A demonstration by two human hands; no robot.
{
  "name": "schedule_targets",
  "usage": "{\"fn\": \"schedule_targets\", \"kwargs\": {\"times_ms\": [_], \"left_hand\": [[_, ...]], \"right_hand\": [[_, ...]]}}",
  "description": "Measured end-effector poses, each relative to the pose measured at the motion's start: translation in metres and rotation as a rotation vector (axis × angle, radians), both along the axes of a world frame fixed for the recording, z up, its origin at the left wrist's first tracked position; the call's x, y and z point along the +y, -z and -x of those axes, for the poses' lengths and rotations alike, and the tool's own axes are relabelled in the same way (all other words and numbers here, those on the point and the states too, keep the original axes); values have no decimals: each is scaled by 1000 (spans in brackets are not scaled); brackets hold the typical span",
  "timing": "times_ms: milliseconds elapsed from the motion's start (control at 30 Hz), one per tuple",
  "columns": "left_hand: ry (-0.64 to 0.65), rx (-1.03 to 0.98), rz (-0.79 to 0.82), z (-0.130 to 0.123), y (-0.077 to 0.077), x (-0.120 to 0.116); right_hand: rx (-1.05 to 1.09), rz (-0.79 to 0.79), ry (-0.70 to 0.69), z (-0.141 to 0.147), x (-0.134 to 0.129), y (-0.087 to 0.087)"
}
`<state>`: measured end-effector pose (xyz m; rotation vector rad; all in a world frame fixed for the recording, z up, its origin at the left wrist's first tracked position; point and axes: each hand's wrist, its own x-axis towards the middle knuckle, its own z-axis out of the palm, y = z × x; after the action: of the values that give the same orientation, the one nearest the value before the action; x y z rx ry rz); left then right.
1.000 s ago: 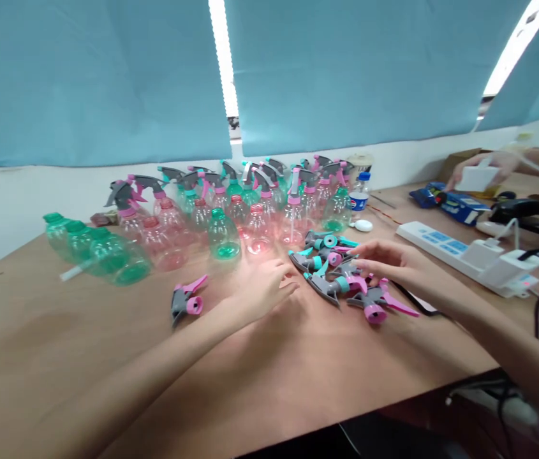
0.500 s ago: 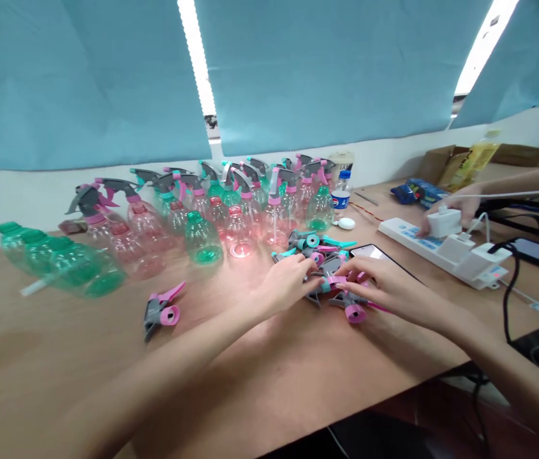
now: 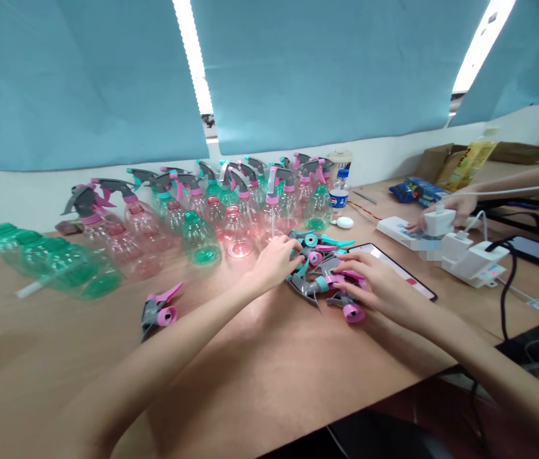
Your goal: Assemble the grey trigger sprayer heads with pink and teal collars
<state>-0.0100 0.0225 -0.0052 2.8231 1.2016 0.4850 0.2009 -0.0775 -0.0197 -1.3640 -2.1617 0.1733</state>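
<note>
A heap of grey spray trigger heads (image 3: 314, 268) with pink and teal parts lies on the brown table (image 3: 82, 357). My right hand (image 3: 374, 284) rests on its right side, fingers over a pink trigger; I cannot tell whether it grips one. My left hand (image 3: 273, 262) reaches the heap's left edge, fingertips against a teal-trimmed head. One separate trigger head (image 3: 159, 312) lies left of my left forearm. Beyond the heap stand clear pink (image 3: 235, 233) and green (image 3: 201, 239) plastic bottles, some capped with triggers. Several green bottles (image 3: 53, 264) lie on their sides at far left.
A dark tablet (image 3: 393, 271) lies under the heap's right side. Further right, a co-worker's hand (image 3: 434, 220) holds a white plug adapter (image 3: 439, 223) at a power strip (image 3: 393, 228). A Pepsi bottle (image 3: 339, 190), snack bag (image 3: 415, 191) and cardboard box (image 3: 441, 164) stand behind.
The view has turned slightly left. My hands have closed in on the heap from both sides. The co-worker's hand has moved along the power strip with the white adapter.
</note>
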Motion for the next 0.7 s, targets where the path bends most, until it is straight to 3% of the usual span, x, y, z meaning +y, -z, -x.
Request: {"fn": "schedule_targets", "kwargs": {"times_ms": [267,433,567,700], "left_hand": [[254,244,30,-40,-13,21],[304,295,65,-57,-15,32],[286,200,100,-48,-20,30],[259,42,135,-22,-37,18]], "right_hand": [[57,-94,13,8,0,12],[110,-144,36,6,-4,8],[120,-169,67,0,0,1],[120,-102,75,-8,28,-2]]}}
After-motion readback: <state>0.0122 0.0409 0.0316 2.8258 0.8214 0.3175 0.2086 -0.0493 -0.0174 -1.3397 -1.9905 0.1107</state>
